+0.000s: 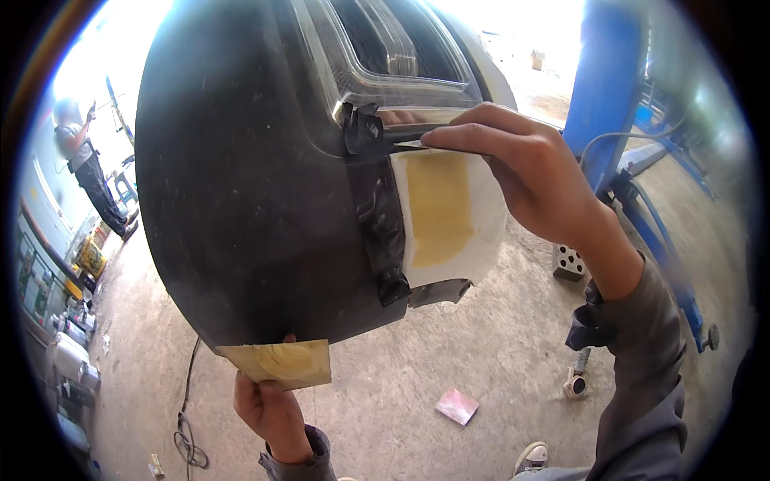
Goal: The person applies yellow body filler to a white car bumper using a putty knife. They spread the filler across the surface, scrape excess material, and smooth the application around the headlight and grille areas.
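My left hand grips a flat, pale rectangular board below the dark car body panel; yellow putty is smeared on the board. My right hand is closed on a thin putty spreader, seen nearly edge-on, at the top of a white corner section. A wide coat of yellow putty covers the middle of that white section. Black tape runs down its left side and bunches near the clear lamp. The fingertips behind the spreader are partly hidden.
A blue lift post stands at right, with a block with holes near its base. A pink pad and a dark cable lie on the concrete floor. Containers line the left wall; another person stands there.
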{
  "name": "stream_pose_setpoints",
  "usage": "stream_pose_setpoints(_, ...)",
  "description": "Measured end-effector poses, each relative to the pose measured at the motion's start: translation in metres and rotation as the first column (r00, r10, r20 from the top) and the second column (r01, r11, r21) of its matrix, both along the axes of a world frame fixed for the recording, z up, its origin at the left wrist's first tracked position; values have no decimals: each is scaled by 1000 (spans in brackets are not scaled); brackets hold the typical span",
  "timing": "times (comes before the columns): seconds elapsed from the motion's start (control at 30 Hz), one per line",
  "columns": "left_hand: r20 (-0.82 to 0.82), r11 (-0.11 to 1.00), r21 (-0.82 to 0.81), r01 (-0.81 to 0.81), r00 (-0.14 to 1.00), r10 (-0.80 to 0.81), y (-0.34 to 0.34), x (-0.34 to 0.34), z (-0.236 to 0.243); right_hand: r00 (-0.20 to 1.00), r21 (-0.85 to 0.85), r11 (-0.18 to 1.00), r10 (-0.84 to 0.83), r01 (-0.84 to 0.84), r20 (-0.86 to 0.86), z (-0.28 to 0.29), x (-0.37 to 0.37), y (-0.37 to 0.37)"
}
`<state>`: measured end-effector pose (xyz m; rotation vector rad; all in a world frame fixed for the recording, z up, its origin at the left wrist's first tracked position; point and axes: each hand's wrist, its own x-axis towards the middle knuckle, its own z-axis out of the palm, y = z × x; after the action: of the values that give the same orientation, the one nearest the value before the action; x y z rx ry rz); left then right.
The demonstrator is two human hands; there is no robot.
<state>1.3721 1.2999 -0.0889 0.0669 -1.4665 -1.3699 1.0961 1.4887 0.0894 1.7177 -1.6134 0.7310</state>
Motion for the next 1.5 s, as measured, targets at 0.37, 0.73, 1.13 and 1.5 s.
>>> stream_pose_setpoints(0.37,34,998,-10,-54,998,54,-6,8,-7,994,122,992,-42,30,101,-1,5,0)
stream_pose_setpoints(0.73,3,1000,-9,11,1000,-11,-4,8,-8,977,-103,972,-214,210,-24,-38,15,-5)
stream_pose_setpoints(1.13,-46,998,-22,54,997,-55,0,3,-6,965,-247,933,-257,261,50,-99,35,-16)
stream_pose_setpoints(1.5,-12,994,18,-104,995,104,6,0,-5,959,-357,890,-262,283,107,-163,55,-29)
